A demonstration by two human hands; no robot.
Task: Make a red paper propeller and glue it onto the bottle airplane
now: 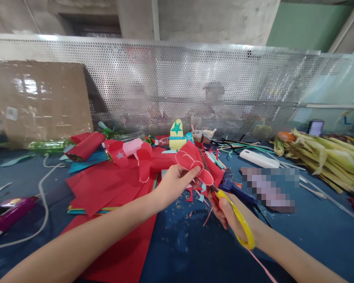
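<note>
Head cam: your L hand (181, 179) pinches red paper (189, 154), R hand (228, 210) grips scissors (241, 219) w/ blades by paper; scraps (189, 195) on desk (179, 247).

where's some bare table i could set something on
Bare blue tabletop shows up front between the red sheets and pink strip, and between the right forearm and pixelated item. Crowded along the perforated screen: red rolls, corn husks.
</note>
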